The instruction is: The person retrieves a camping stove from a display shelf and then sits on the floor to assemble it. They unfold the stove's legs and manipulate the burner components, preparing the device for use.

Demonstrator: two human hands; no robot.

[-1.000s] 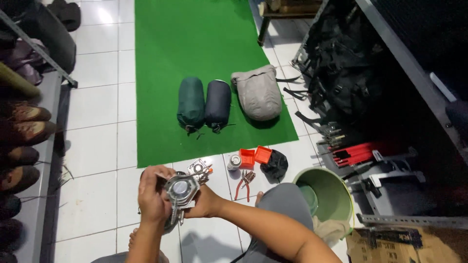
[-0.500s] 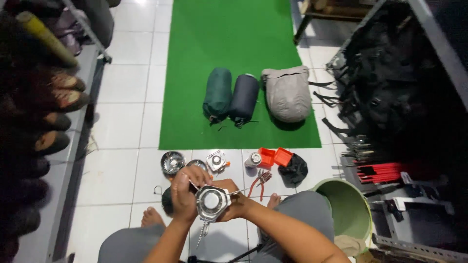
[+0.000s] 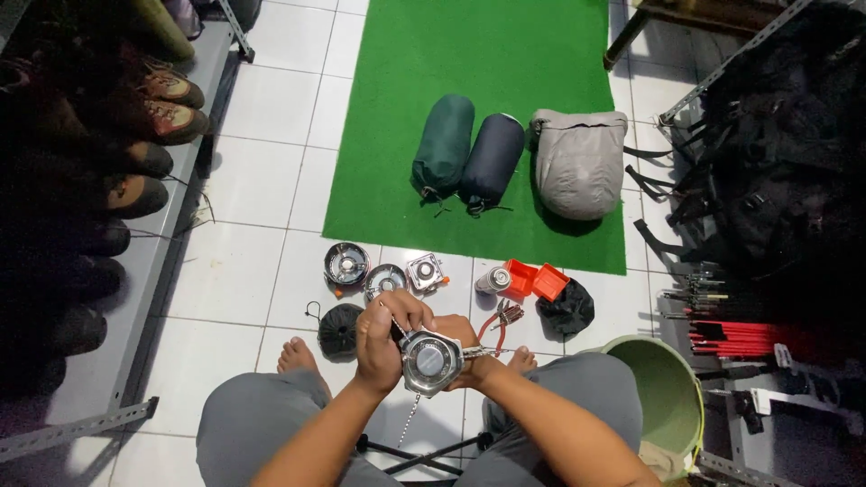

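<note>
A small metal camping stove burner (image 3: 431, 361) sits between both hands, above my knees. My left hand (image 3: 386, 341) grips its left side and top, fingers curled over it. My right hand (image 3: 462, 347) holds its right side from behind, mostly hidden by the burner. A thin chain (image 3: 410, 417) dangles below the burner. On the white tile floor just beyond lie three more small burners (image 3: 347, 264) (image 3: 386, 280) (image 3: 427, 271), a black pouch (image 3: 341, 328), a small gas canister (image 3: 492, 280), an open orange case (image 3: 534, 281) and red-handled pliers (image 3: 502, 319).
A green mat (image 3: 469, 99) carries three stuffed sacks: dark green (image 3: 444, 144), navy (image 3: 492, 160), grey (image 3: 579, 162). A shoe rack (image 3: 135, 171) runs along the left. At right are black backpacks (image 3: 776, 171), red poles (image 3: 735, 338) and a green bucket (image 3: 672, 397). My bare feet rest on the tiles.
The view has shifted so everything sits further right. My hands keep the burner and have turned it slightly; it stays over my lap.
</note>
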